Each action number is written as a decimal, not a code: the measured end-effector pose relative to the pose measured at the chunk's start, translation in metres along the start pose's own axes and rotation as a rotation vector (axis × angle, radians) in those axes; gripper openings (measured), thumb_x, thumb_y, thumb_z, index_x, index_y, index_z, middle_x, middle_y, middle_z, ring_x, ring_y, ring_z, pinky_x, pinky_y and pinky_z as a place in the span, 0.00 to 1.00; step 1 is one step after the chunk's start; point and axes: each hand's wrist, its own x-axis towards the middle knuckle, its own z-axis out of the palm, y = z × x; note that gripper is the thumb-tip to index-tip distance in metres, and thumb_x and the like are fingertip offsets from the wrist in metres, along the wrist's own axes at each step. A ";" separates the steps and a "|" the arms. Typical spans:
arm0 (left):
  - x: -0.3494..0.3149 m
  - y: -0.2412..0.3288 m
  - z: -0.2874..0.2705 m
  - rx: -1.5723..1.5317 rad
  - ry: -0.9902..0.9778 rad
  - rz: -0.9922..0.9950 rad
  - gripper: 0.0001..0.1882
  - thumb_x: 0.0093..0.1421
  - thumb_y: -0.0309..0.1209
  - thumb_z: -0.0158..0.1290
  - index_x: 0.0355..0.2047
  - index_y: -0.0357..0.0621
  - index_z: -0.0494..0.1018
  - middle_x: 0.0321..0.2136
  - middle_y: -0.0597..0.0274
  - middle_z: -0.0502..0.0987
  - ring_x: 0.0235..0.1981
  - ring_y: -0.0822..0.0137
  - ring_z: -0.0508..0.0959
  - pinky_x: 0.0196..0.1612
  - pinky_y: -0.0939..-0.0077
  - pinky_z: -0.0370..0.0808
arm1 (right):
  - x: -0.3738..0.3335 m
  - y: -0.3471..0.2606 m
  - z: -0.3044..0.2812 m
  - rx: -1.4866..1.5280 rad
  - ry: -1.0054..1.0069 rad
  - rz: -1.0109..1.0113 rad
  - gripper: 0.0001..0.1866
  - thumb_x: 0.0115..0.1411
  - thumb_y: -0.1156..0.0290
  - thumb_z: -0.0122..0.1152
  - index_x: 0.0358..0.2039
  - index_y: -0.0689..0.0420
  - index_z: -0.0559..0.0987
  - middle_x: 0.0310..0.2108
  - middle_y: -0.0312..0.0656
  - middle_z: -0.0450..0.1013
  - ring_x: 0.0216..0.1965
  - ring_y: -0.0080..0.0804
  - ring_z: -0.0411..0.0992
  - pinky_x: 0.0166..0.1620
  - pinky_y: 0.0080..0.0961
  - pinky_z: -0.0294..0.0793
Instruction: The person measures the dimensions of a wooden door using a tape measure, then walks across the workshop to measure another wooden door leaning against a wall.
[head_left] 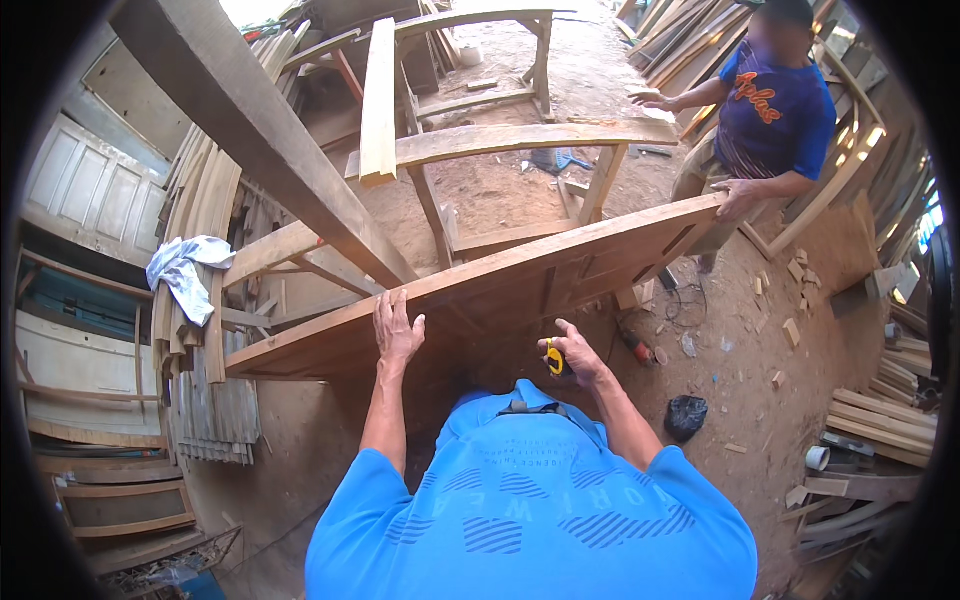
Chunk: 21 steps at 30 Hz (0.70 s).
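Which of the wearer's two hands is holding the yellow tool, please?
The right hand holds the yellow tool; the left hand holds no tool, resting at the upper edge of the wooden panel.

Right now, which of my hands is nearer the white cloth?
Your left hand: it's on the wooden panel, right of the white cloth; your right hand, holding a tape measure, is farther right.

A single fisheye view looks down from the wearer's head, close above their bright blue, dark-striped fabric shirt, facing across the upper edge of the long, reddish-brown, panelled wooden board to the sandy brown dirt floor beyond.
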 end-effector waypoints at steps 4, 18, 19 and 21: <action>0.004 0.050 -0.021 -0.236 -0.217 -0.115 0.29 0.54 0.35 0.63 0.57 0.41 0.71 0.54 0.44 0.73 0.58 0.47 0.71 0.62 0.56 0.67 | -0.014 -0.016 0.009 -0.385 -0.006 -0.066 0.44 0.60 0.66 0.55 0.72 0.60 0.44 0.43 0.46 0.73 0.37 0.27 0.72 0.36 0.26 0.75; -0.069 0.149 0.028 -1.376 -1.149 -0.580 0.23 0.64 0.30 0.57 0.58 0.35 0.70 0.47 0.57 0.78 0.45 0.69 0.78 0.49 0.74 0.77 | -0.038 -0.029 0.041 -0.869 -0.266 -0.189 0.46 0.61 0.60 0.55 0.71 0.65 0.44 0.61 0.65 0.64 0.63 0.55 0.65 0.65 0.38 0.62; -0.066 0.147 0.032 -1.377 -1.119 -0.535 0.22 0.63 0.29 0.58 0.57 0.36 0.72 0.44 0.59 0.79 0.41 0.71 0.77 0.45 0.76 0.77 | -0.028 -0.020 0.039 -0.902 -0.277 -0.233 0.46 0.60 0.62 0.55 0.71 0.66 0.44 0.62 0.66 0.62 0.64 0.56 0.64 0.66 0.38 0.62; -0.061 0.142 0.036 -1.358 -1.056 -0.507 0.19 0.62 0.27 0.59 0.53 0.36 0.74 0.40 0.61 0.80 0.37 0.73 0.78 0.41 0.78 0.78 | -0.015 -0.017 0.042 -0.962 -0.288 -0.268 0.46 0.56 0.66 0.52 0.70 0.68 0.44 0.65 0.67 0.59 0.66 0.56 0.61 0.68 0.38 0.59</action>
